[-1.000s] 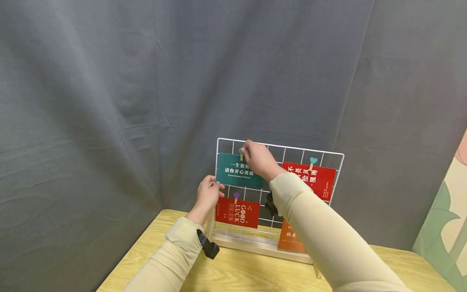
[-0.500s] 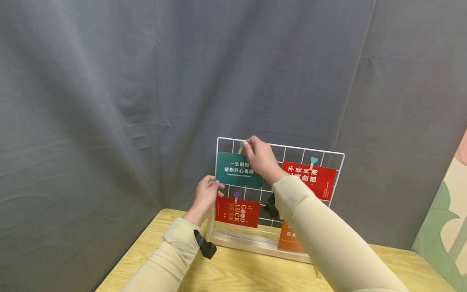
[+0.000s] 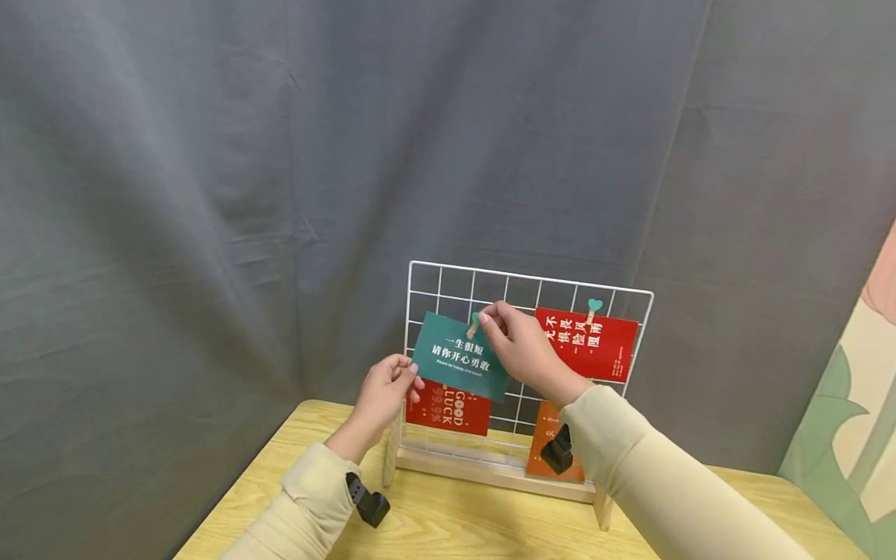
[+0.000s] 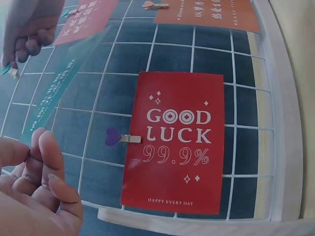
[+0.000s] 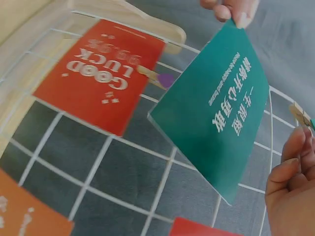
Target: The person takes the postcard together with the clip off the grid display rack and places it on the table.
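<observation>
A grey cloth backdrop hangs behind a wooden table (image 3: 448, 529). From the head camera, a white wire grid (image 3: 630, 293) stands on the table's far side. The left hand (image 3: 383, 389) pinches the left edge of a green card (image 3: 458, 356), held tilted in front of the grid. The right hand (image 3: 521, 346) pinches a small wooden clip (image 3: 474, 323) at the card's top edge. A red card (image 3: 586, 343) hangs clipped at the right.

From the left wrist camera, curled fingers (image 4: 47, 162) hold the green card's edge beside a red "GOOD LUCK" card (image 4: 174, 142) pinned by a purple heart clip (image 4: 120, 138).

From the right wrist camera, the green card (image 5: 216, 108) tilts off the grid, right fingers (image 5: 290, 167) gripping the clip (image 5: 301, 115).
</observation>
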